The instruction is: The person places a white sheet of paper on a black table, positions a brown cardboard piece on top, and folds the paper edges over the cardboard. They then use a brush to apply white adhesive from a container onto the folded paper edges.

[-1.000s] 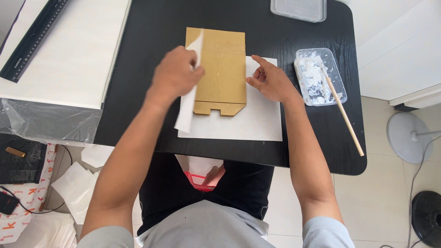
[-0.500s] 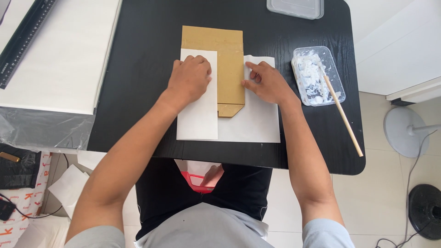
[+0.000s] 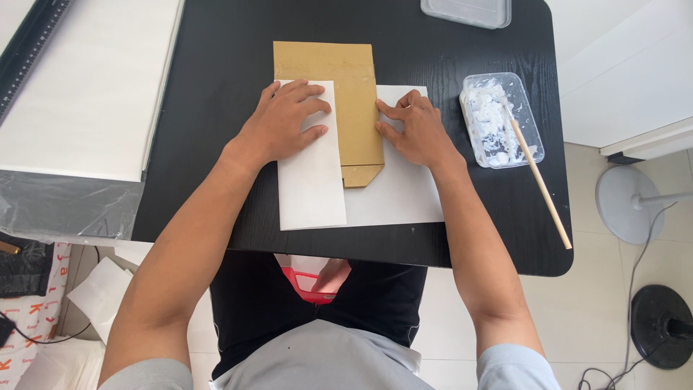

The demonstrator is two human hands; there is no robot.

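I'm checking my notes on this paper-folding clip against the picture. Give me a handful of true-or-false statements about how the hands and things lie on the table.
1. The left hand presses flat on the folded white paper flap. True.
2. The brown cardboard piece lies wholly on top of the white paper. False: the flap covers its left part.
3. The right hand holds the wooden stick. False: the stick rests in the clear tray.
4. The table is black. True.

Clear plastic tub (image 3: pixel 502 119), table's right.
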